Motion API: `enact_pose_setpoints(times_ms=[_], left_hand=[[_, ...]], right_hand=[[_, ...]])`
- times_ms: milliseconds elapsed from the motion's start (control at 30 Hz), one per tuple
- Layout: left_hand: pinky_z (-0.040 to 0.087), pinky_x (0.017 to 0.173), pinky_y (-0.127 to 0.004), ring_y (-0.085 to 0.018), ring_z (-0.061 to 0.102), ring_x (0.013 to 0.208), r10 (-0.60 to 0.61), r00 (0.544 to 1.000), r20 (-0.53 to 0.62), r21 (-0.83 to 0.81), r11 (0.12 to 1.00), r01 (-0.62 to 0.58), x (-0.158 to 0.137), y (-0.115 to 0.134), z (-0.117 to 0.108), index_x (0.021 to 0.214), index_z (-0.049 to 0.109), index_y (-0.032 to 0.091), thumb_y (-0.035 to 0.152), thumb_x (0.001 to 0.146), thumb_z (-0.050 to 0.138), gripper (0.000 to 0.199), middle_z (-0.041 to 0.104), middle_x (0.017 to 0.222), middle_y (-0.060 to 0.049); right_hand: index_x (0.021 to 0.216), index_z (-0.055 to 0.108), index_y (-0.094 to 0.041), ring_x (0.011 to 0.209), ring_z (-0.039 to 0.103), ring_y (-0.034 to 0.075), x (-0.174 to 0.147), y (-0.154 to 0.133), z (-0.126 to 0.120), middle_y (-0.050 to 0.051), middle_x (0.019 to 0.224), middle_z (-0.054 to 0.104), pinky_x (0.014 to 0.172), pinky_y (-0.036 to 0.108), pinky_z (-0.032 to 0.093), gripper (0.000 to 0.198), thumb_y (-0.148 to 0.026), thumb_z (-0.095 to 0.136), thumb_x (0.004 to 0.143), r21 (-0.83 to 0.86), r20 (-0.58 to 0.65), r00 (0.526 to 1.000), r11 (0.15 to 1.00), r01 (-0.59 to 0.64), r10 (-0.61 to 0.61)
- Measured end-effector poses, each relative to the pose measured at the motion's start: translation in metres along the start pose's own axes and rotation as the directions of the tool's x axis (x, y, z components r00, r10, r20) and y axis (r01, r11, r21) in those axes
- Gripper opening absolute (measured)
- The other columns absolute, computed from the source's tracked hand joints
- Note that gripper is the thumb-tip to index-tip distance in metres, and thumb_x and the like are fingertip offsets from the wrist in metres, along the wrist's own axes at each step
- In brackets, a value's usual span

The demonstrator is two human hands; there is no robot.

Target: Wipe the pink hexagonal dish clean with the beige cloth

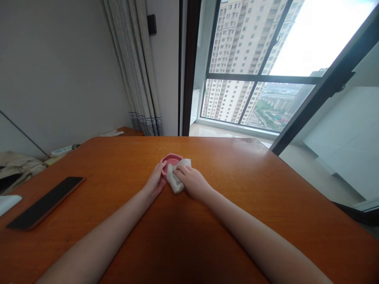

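Note:
A small pink dish [172,159] with a raised rim is held near the middle of the table. My left hand [154,178] grips its left side, thumb over the rim. In my right hand [192,180] is a crumpled whitish cloth [175,182], pressed against the right side of the dish. The cloth covers part of the dish's inside, and its lower end hangs down toward me. Whether the dish rests on the tabletop, I cannot tell.
A brown wooden table [237,173] spreads all around my arms. On its left lie a long dark flat object [47,203] and part of a white item [8,203]. Beyond the far edge are a curtain [133,59] and a large window [254,77].

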State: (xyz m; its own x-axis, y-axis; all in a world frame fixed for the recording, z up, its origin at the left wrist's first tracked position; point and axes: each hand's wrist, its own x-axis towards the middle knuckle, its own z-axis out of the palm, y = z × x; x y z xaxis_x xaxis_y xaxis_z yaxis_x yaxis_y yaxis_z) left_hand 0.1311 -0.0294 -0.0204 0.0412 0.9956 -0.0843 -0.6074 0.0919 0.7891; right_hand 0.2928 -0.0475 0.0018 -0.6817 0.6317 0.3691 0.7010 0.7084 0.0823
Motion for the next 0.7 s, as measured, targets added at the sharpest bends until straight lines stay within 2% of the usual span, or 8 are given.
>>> enact_pose_setpoints(times_ms=[100, 167, 233, 333, 433, 533, 700], left_hand=[[0.051, 0.072, -0.025, -0.015, 0.063, 0.077, 0.021, 0.999, -0.05, 0.018, 1.0, -0.02, -0.003, -0.007, 0.003, 0.102, 0.058, 0.017, 0.033, 0.074, 0.065, 0.033, 0.066, 0.084, -0.003], [0.051, 0.069, -0.024, -0.013, 0.062, 0.073, 0.038, 0.996, -0.078, 0.029, 0.999, -0.036, -0.005, -0.008, 0.005, 0.1, 0.058, 0.018, 0.033, 0.072, 0.067, 0.033, 0.064, 0.08, -0.001], [0.05, 0.065, -0.022, -0.011, 0.06, 0.07, 0.047, 0.995, -0.086, 0.039, 0.998, -0.044, -0.005, -0.007, 0.005, 0.099, 0.057, 0.018, 0.033, 0.07, 0.069, 0.034, 0.062, 0.079, 0.001], [0.05, 0.062, -0.023, -0.012, 0.06, 0.074, 0.036, 0.996, -0.086, 0.084, 0.996, -0.028, -0.005, -0.002, 0.005, 0.103, 0.055, 0.02, 0.037, 0.07, 0.07, 0.039, 0.063, 0.088, -0.001], [0.05, 0.059, -0.025, -0.015, 0.06, 0.077, 0.022, 0.991, -0.132, 0.163, 0.987, 0.0, -0.006, 0.001, 0.006, 0.107, 0.053, 0.02, 0.036, 0.071, 0.069, 0.042, 0.062, 0.096, -0.003], [0.05, 0.06, -0.024, -0.013, 0.058, 0.074, 0.041, 0.985, -0.168, 0.171, 0.985, -0.011, -0.01, -0.002, 0.01, 0.101, 0.053, 0.02, 0.032, 0.072, 0.068, 0.035, 0.06, 0.088, -0.002], [0.047, 0.064, -0.019, -0.008, 0.054, 0.067, 0.086, 0.977, -0.195, 0.139, 0.989, -0.059, -0.016, -0.008, 0.018, 0.097, 0.051, 0.021, 0.027, 0.071, 0.068, 0.032, 0.055, 0.078, 0.004]], right_hand=[[0.101, 0.056, -0.016, 0.081, 0.049, 0.02, 0.006, -0.021, 0.003, 0.008, 0.098, 0.057, 0.067, 0.032, 0.041, 0.019, -0.017, 0.04, 0.091, -0.019, 0.012, 0.991, 0.991, -0.13, 0.131], [0.092, 0.057, -0.016, 0.078, 0.049, 0.02, 0.007, -0.022, 0.003, 0.006, 0.092, 0.058, 0.066, 0.032, 0.04, 0.016, -0.016, 0.041, 0.091, -0.033, 0.032, 0.988, 0.988, -0.15, 0.151], [0.09, 0.057, -0.017, 0.079, 0.049, 0.019, 0.005, -0.013, 0.0, 0.006, 0.091, 0.058, 0.067, 0.032, 0.04, 0.014, -0.016, 0.043, 0.09, -0.026, 0.053, 0.995, 0.996, -0.081, 0.082], [0.092, 0.056, -0.018, 0.084, 0.048, 0.019, 0.001, 0.008, -0.006, 0.005, 0.094, 0.058, 0.07, 0.031, 0.04, 0.012, -0.017, 0.045, 0.09, -0.019, 0.081, 0.995, 0.998, 0.067, -0.065], [0.096, 0.056, -0.018, 0.089, 0.048, 0.02, -0.001, 0.016, -0.01, 0.005, 0.099, 0.058, 0.073, 0.031, 0.04, 0.013, -0.016, 0.045, 0.09, -0.05, 0.098, 0.99, 0.993, 0.109, -0.104], [0.099, 0.055, -0.017, 0.086, 0.049, 0.019, 0.0, 0.002, -0.008, 0.007, 0.099, 0.057, 0.068, 0.03, 0.039, 0.015, -0.016, 0.044, 0.09, -0.062, 0.088, 0.994, 0.996, 0.066, -0.06], [0.092, 0.055, -0.016, 0.075, 0.049, 0.019, 0.002, -0.022, -0.005, 0.007, 0.09, 0.058, 0.059, 0.03, 0.036, 0.013, -0.015, 0.042, 0.09, -0.073, 0.044, 0.997, 0.996, -0.06, 0.063]])
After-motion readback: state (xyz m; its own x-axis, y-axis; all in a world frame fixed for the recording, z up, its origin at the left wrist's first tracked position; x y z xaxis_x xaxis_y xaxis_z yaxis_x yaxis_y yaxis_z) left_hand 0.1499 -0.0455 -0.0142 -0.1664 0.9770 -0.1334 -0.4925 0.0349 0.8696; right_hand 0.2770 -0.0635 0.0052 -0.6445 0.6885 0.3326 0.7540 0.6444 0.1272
